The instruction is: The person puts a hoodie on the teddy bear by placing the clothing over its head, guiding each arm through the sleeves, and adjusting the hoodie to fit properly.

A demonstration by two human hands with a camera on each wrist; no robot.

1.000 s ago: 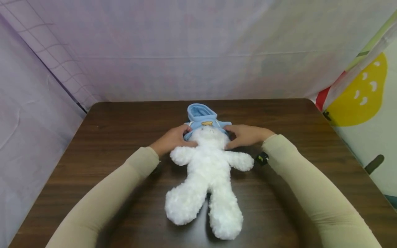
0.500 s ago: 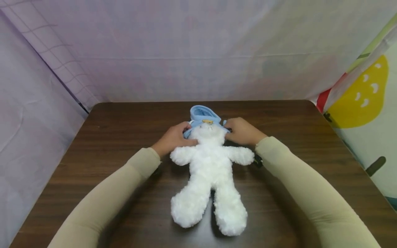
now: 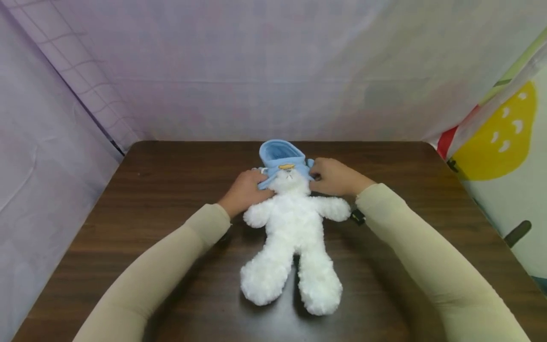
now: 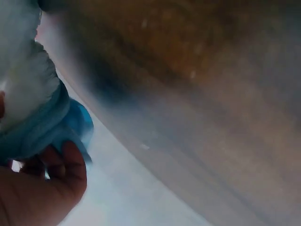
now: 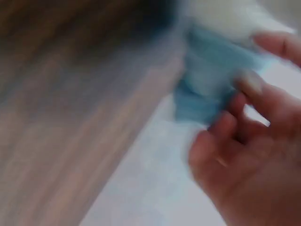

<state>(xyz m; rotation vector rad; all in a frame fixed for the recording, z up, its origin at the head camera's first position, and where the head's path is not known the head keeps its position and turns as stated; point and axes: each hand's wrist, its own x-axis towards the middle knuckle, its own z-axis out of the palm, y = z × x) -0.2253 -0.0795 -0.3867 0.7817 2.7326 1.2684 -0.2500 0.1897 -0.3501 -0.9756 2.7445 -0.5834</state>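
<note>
A white fluffy plush toy [image 3: 295, 223] lies on its back, legs toward me. Over the top of its head sits a small light-blue doll hoodie [image 3: 279, 151], its hood opening facing up and a yellow-brown patch on its front. My left hand [image 3: 245, 189] grips the hoodie's edge on the left of the head, thumb close by the toy's neck; in the left wrist view curled fingers [image 4: 73, 162] hold the blue cloth. On the other side, my right hand [image 3: 337, 176] pinches the hoodie, and blurred blue cloth [image 5: 207, 84] shows between thumb and fingers in the right wrist view.
The toy rests on a dark brown wooden table [image 3: 179, 161]. Pale cloth curtains [image 3: 265, 85] hang behind the far edge and along the left. A yellow print [image 3: 497, 137] marks the white cloth on the right.
The toy has shifted slightly away from me. The hoodie sits lower on its head, and the hood opening looks wider. My right hand has moved a little farther up the table.
</note>
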